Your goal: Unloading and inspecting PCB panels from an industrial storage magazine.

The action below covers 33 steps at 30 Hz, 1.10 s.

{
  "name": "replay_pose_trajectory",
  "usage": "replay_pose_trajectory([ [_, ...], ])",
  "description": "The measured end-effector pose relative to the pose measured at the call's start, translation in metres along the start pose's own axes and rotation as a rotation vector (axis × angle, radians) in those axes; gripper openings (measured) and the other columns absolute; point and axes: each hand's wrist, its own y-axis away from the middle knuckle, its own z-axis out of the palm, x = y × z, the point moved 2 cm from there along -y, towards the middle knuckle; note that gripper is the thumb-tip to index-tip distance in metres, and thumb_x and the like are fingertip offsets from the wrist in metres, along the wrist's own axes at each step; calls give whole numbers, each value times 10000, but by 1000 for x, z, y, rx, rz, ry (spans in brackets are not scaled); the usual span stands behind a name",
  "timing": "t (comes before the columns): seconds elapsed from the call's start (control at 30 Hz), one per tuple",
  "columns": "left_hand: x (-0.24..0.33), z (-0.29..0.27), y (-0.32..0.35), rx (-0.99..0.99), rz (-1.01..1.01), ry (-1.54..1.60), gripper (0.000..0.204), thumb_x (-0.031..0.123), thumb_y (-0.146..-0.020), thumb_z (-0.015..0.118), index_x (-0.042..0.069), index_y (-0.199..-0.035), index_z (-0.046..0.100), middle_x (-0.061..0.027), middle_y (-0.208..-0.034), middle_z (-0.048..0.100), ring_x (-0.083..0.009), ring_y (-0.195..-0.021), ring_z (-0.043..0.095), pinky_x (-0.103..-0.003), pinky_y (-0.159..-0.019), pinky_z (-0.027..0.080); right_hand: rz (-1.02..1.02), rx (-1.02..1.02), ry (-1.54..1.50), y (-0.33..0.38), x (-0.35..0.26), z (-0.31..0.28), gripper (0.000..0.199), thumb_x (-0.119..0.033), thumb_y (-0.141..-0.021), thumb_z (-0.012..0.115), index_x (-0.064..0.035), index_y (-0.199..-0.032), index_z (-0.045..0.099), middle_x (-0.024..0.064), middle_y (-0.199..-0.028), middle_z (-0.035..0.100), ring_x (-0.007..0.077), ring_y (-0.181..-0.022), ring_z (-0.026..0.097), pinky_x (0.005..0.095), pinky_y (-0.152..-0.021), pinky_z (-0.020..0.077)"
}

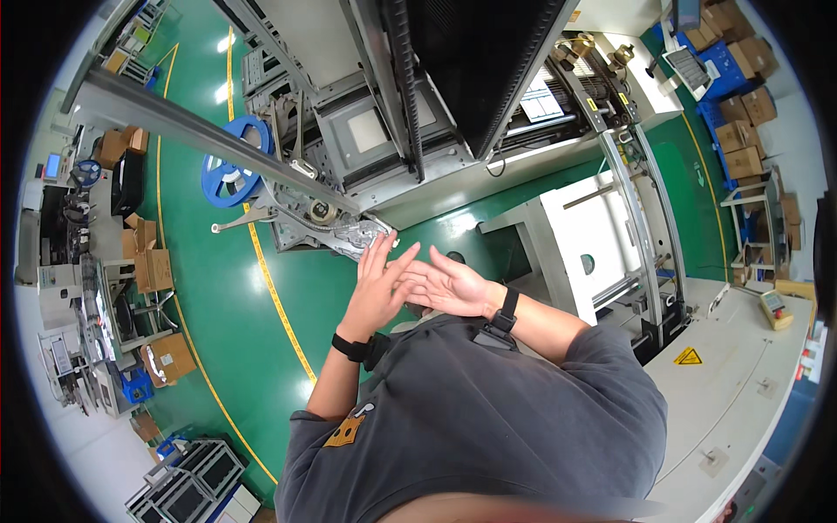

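My left hand (377, 289) and my right hand (455, 288) are raised in front of my chest, fingers straight and apart, the fingertips crossing and touching each other. Neither hand holds anything. Both wrists carry black bands. Just beyond the fingertips lies a grey metal feeder unit (336, 228) with a blue tape reel (231, 170) at its far end, resting against the large grey machine (410, 113). My grey shirt fills the lower middle of the view.
Green floor with yellow lines (270, 288) spreads to the left. Cardboard boxes (166, 357) and racks stand at the left edge. A white cabinet (584, 244) and a white machine top with a yellow warning sign (689, 356) lie to the right. Stacked boxes stand at the far right.
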Motion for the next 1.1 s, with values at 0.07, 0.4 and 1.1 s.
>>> replay_pose_trajectory([
  [0.07,-13,0,10,8,-18,68,489,146,-846,575,122,-1325,480,-153,-1395,389,-348,-1297,351,-437,-1073,271,-8,7,43,1,7,-4,652,-511,-965,271,-32,-1407,282,126,-1420,364,223,-1301,378,378,-1070,322],
  [0.4,-25,-31,19,66,-64,912,295,182,-911,544,37,-1167,568,-132,-1187,569,-273,-1147,513,-387,-976,397,-359,822,865,61,-28,-54,310,-269,-954,502,-11,-1115,564,36,-986,614,107,-905,568,251,-827,456],
  [1.1,220,-183,-48,283,751,1594,117,200,-939,519,176,-870,429,34,-872,698,-114,-1008,572,-410,-913,333,-554,1276,1407,146,-136,-198,241,-241,-925,555,-8,-983,567,27,-756,599,92,-711,563,239,-669,469],
])
